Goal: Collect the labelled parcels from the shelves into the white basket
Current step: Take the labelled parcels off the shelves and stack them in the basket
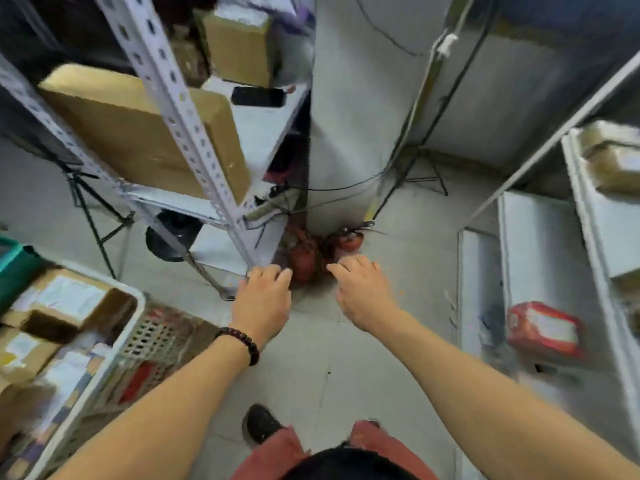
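A parcel storeroom: metal shelving (194, 133) stacked with cardboard parcels (138, 133)

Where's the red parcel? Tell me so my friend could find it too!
Start at the white metal shelving on the right of the aisle. Look down to one of its lower shelves, where a red cardboard parcel with a white label lies. It is the only red parcel on that side; the taped parcel on the shelf higher up is brown.

Left shelf (263, 129) bears a brown parcel (138, 133); right shelf (536, 244), a red parcel (543, 329).
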